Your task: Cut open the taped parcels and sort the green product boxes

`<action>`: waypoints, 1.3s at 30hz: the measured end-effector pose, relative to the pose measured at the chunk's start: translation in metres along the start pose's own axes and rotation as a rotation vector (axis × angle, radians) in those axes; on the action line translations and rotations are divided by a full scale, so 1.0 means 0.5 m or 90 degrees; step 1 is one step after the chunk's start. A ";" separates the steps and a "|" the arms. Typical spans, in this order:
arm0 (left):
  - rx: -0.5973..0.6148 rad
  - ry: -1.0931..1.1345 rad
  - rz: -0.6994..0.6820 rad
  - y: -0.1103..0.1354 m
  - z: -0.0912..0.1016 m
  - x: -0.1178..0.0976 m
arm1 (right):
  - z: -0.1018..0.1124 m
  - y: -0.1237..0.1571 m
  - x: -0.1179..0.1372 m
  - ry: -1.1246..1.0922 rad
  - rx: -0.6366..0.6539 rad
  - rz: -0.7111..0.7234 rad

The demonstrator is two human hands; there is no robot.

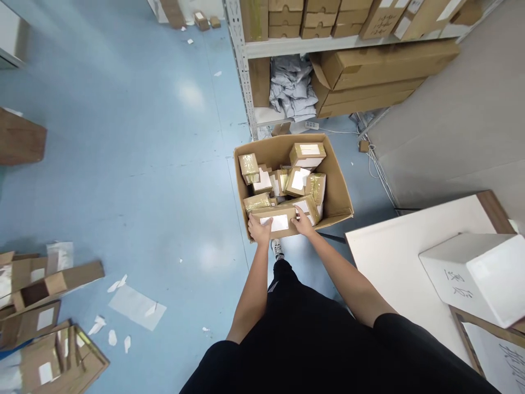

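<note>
Both my hands grip one small cardboard box (281, 213) with a white label, at the near side of a large open carton (340, 189). My left hand (260, 230) closes round its left end, the thumb on the label side. At its right end is my right hand (302, 221), fingers over the upper edge. Whether the box rests on anything is hidden. Inside the carton lie several taped parcels, among them a labelled box (307, 155) at the far right, a taped box (248, 167) at the far left and another (315, 187) on the right.
Beyond the carton stands a metal shelf (287, 49) with cardboard boxes and grey mailing bags (292, 87). At right is a white table (394, 246) bearing a white box (471, 273). Flattened cardboard (61, 355) and paper scraps (137, 306) lie on the floor at left. Cables (381, 175) run along the wall.
</note>
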State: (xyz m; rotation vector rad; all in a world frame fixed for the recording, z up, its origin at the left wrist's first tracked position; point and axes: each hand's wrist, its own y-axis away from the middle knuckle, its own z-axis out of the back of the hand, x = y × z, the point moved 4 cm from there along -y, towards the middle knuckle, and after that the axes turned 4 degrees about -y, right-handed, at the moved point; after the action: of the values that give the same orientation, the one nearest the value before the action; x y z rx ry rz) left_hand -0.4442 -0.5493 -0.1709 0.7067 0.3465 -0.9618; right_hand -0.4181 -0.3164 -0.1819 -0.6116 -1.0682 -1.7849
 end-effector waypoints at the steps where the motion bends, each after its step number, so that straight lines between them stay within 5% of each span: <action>1: -0.005 0.007 -0.022 0.008 0.000 -0.010 | 0.018 0.007 0.002 -0.014 -0.026 0.016; 5: 0.017 0.043 -0.151 0.056 -0.022 -0.081 | 0.126 0.052 -0.011 -0.085 -0.161 0.062; 9: 0.087 0.063 -0.295 0.162 -0.088 -0.183 | 0.272 0.151 -0.077 -0.158 -0.293 0.076; 14: 0.206 0.020 -0.447 0.388 -0.225 -0.279 | 0.445 0.377 -0.243 -0.183 -0.448 0.017; 19: 0.379 -0.049 -0.600 0.659 -0.404 -0.313 | 0.552 0.666 -0.461 -0.200 -0.613 -0.081; 24: 0.566 -0.120 -0.656 0.914 -0.571 -0.298 | 0.572 0.921 -0.649 -0.273 -0.773 -0.190; 28: 0.661 -0.202 -0.676 1.039 -0.654 -0.275 | 0.550 1.032 -0.745 -0.340 -0.829 -0.285; 34: 0.752 -0.185 -0.696 1.088 -0.721 -0.271 | 0.501 1.056 -0.815 -0.499 -0.867 -0.353; 39: 0.696 -0.314 -0.623 1.054 -0.769 -0.281 | 0.439 1.010 -0.798 -0.499 -0.764 -0.491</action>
State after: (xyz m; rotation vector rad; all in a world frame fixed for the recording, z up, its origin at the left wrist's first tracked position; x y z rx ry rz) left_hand -0.0642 -0.0008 -0.1654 1.2659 -0.3838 -2.2683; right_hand 0.2004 -0.0337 -0.1783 -1.9287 -0.5799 -2.9553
